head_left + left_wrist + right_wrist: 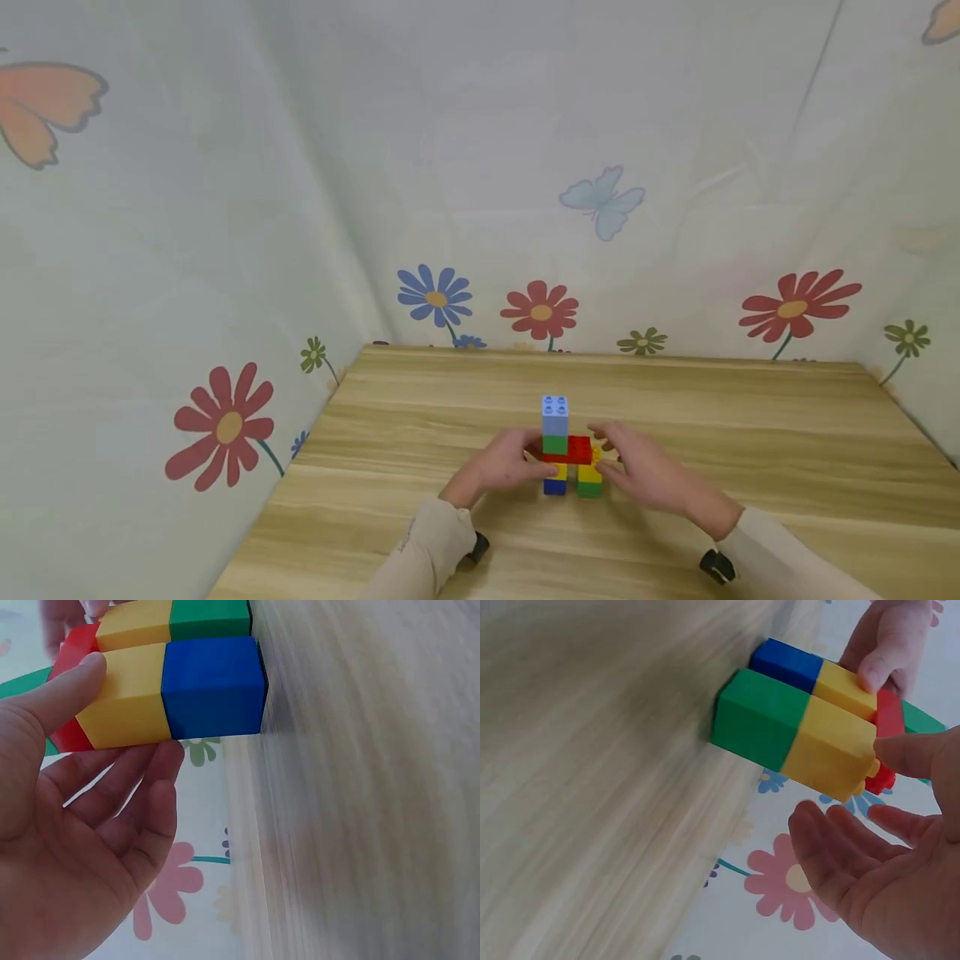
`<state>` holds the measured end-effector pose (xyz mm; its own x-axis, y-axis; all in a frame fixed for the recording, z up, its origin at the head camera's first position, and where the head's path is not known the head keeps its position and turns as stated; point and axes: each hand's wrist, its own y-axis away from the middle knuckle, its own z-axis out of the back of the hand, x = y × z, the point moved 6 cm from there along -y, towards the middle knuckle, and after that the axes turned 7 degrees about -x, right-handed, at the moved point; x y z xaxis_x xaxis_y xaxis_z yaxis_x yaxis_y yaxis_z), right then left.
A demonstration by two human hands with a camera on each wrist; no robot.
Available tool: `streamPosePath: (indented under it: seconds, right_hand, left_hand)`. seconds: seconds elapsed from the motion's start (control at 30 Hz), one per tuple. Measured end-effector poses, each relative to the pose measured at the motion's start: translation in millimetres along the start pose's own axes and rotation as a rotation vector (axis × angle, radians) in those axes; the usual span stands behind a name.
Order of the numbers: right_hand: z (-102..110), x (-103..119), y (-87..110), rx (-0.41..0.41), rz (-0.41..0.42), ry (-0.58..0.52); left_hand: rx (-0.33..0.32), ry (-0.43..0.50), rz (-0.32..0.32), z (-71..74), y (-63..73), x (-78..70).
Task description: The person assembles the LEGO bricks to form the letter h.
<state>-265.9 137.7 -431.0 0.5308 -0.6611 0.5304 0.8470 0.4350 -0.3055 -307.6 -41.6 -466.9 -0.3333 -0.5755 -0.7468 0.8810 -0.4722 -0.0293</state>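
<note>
A small building-block structure stands on the table between the two hands. Its left column has a dark blue block (214, 686) under a yellow block (127, 694); its right column has a green block (761, 716) under another yellow block (831, 746). Across both lies a red block (579, 450), topped at the left by a smaller green block (555, 445) and a light blue block (555, 423). My left hand (504, 462) pinches the left column, thumb on the yellow block's front, fingers behind. Around the right column my right hand (651, 473) hovers with spread fingers, its thumb tip near exposed yellow studs.
The wood-grain table (420, 392) reaches back to a pale cloth backdrop (480, 167) printed with flowers and butterflies. Dark straps (717, 567) sit at both wrists, over light sleeves (787, 558).
</note>
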Motion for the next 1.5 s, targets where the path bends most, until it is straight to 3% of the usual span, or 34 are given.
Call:
streamPosePath:
  seconds: [0.17, 0.3, 0.57, 0.67, 0.9, 1.13, 1.5]
  right_hand:
    - [-3.8, -1.4, 4.4, 0.012, 0.007, -0.036]
    - [-3.5, -2.0, 1.3, -0.036, 0.02, -0.034]
    - [-6.5, -8.9, -8.9, -0.043, -0.124, -0.016]
    - [-7.1, -11.4, -11.5, -0.045, -0.162, -0.03]
    - [-17.1, -24.7, -13.6, 0.016, -0.236, -0.04]
    - [-21.3, -28.5, -13.3, 0.073, -0.246, -0.092]
    - [-30.2, -28.4, -13.0, 0.112, -0.278, -0.115]
  left_hand:
    - [-0.004, -0.011, 0.001, -2.1, 1.6, -3.3]
    - [-0.027, -0.026, 0.003, -3.1, 1.8, -7.6]
    - [-0.091, -0.028, 0.085, -7.0, -4.1, -7.7]
    - [-0.103, -0.038, 0.086, -8.0, -7.6, -7.6]
    - [-0.02, -0.071, 0.063, -16.5, -8.0, -6.6]
    - [0.035, -0.082, 0.068, -20.1, -6.8, -5.9]
    - [0.043, -0.121, 0.058, -23.4, -7.4, -7.7]
